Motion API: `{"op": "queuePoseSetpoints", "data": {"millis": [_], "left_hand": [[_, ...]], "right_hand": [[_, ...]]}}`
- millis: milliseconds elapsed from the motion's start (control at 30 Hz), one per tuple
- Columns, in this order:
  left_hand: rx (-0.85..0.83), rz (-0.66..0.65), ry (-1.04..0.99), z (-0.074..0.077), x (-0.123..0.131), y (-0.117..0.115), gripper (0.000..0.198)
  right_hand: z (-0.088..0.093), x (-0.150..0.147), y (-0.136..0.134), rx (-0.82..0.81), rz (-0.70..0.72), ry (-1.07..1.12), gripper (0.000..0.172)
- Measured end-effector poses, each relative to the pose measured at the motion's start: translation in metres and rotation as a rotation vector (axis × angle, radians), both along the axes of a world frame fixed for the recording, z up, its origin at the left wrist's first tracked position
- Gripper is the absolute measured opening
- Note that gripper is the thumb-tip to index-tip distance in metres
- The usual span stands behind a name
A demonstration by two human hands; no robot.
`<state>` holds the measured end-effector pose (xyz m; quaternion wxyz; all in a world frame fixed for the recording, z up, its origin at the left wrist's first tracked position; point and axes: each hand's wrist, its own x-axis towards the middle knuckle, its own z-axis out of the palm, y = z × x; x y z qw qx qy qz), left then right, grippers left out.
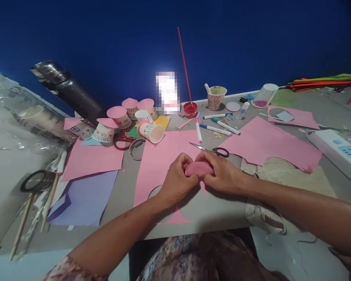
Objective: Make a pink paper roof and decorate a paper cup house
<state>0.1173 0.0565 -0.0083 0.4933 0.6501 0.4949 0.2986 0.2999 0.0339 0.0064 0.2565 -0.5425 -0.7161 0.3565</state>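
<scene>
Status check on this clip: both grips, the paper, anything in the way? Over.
Left grip and right grip both pinching pink paper piece. Piece looks half-round from here. Black-handled scissors lie close beyond.

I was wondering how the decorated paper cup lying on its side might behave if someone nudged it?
The cup would probably roll in a curve rather than straight, since its round wall tapers. It is likely light for its size, as its open mouth shows a hollow inside. Its thin-looking rim might bend if squeezed.
</scene>
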Motion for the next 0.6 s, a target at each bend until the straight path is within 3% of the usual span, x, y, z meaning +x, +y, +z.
{"op": "queuePoseSetpoints", "data": {"millis": [267, 433, 533, 600], "left_hand": [[-0.054, 0.035, -0.067, 0.006, -0.002, 0.0, 0.025], [-0.199, 0.058, -0.225, 0.002, -0.003, 0.002, 0.028], [-0.201, 0.034, -0.244, 0.005, -0.004, 0.004, 0.031], [-0.26, -0.017, -0.316, 0.011, -0.006, 0.007, 0.036]], "right_hand": [[0.002, 0.008, -0.001, 0.009, -0.002, -0.021, 0.04], [-0.005, 0.017, 0.0, 0.307, -0.115, -0.007, 0.025], [-0.011, 0.019, 0.004, 0.521, -0.045, -0.001, 0.013], [-0.016, 0.02, 0.007, 0.589, -0.017, 0.029, 0.017]]}}
